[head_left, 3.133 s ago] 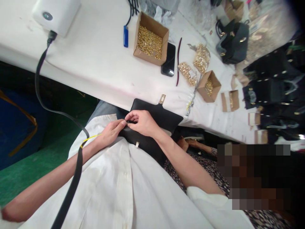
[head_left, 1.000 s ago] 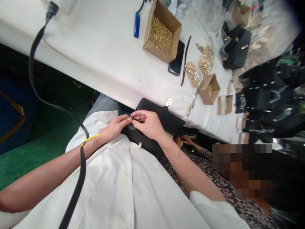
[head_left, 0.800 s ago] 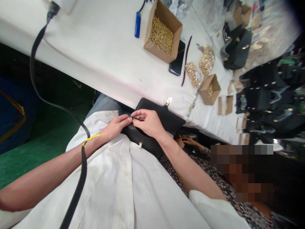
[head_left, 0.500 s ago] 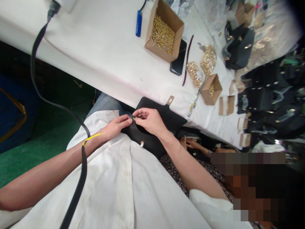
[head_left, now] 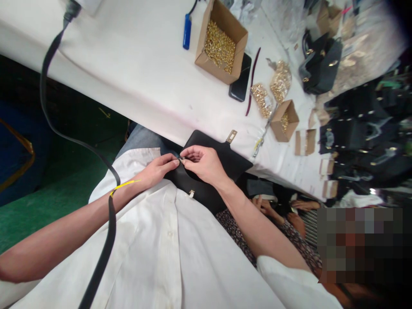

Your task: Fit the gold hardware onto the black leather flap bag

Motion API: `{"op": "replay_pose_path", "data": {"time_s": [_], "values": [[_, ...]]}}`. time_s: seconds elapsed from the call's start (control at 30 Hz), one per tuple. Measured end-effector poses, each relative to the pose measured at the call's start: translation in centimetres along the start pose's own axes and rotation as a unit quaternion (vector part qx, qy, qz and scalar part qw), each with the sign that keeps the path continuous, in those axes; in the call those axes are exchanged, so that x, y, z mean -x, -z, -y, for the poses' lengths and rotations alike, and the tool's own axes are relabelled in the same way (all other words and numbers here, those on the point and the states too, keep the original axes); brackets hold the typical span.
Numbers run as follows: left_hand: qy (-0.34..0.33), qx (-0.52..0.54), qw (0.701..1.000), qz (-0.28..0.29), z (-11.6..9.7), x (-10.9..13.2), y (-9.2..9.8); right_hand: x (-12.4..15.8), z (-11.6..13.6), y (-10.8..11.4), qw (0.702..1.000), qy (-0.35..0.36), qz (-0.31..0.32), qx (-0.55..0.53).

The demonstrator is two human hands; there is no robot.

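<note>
A co-worker's hands (head_left: 264, 206) have shifted lower and farther from the black bag (head_left: 206, 198) since half a second earlier, while the two hands at the bag's edge have barely moved. The bag lies across the lap of a person in a white shirt (head_left: 144, 244), its flap (head_left: 230, 158) spread open against the edge of a white-covered table (head_left: 135, 64), a gold-coloured clasp plate (head_left: 231, 136) at the flap's tip and a small metal lock (head_left: 191, 194) on the body. The right hand (head_left: 204, 164) pinches a small piece (head_left: 182, 159), too tiny to identify, between thumb and forefinger. The left hand (head_left: 160, 168) meets it there, thumb and fingers drawn together; whether they grip the bag or the piece cannot be told. Above, a cardboard box (head_left: 240, 47) of gold-coloured fittings (head_left: 220, 46) sits over one end of a black phone (head_left: 242, 83), with a blue lighter-like object (head_left: 187, 32) to one side and a dark red strip (head_left: 253, 81) to the other. Beyond the strip stand two clear packets (head_left: 272, 88) of fittings and a smaller box (head_left: 279, 123).
</note>
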State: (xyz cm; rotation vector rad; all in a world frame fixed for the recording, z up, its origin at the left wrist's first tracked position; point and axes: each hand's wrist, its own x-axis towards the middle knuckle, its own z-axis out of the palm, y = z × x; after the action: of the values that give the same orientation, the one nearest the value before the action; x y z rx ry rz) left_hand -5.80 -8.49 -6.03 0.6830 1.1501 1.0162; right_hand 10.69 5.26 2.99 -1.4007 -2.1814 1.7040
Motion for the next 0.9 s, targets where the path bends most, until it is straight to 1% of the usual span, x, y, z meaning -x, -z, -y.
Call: {"op": "replay_pose_path", "data": {"time_s": [0.13, 0.27, 0.43, 0.53, 0.77, 0.9], "values": [[-0.005, -0.022, 1.0, 0.005, -0.2, 0.1, 0.2, 0.1, 0.5, 0.1, 0.999, 0.006, 0.016, 0.028], [-0.011, -0.021, 1.0, 0.02, -0.3, 0.4, 0.2, -0.3, 0.6, 0.0, 0.999, -0.009, 0.003, 0.038], [-0.014, -0.009, 0.998, 0.053, -0.4, 0.8, 0.5, -0.7, 0.7, -0.1, 0.999, -0.032, 0.002, 0.038], [-0.016, -0.015, 0.998, 0.057, -0.6, 0.9, 0.7, -0.7, 0.8, -0.1, 0.999, -0.035, -0.002, 0.037], [-0.01, -0.005, 0.999, 0.053, -0.6, 0.8, 0.6, -0.8, 0.3, -1.0, 0.997, -0.057, -0.044, -0.007], [-0.004, 0.009, 0.999, 0.05, -0.9, 0.9, 0.4, -0.6, 0.6, -1.1, 0.994, -0.079, -0.06, -0.033]]}}
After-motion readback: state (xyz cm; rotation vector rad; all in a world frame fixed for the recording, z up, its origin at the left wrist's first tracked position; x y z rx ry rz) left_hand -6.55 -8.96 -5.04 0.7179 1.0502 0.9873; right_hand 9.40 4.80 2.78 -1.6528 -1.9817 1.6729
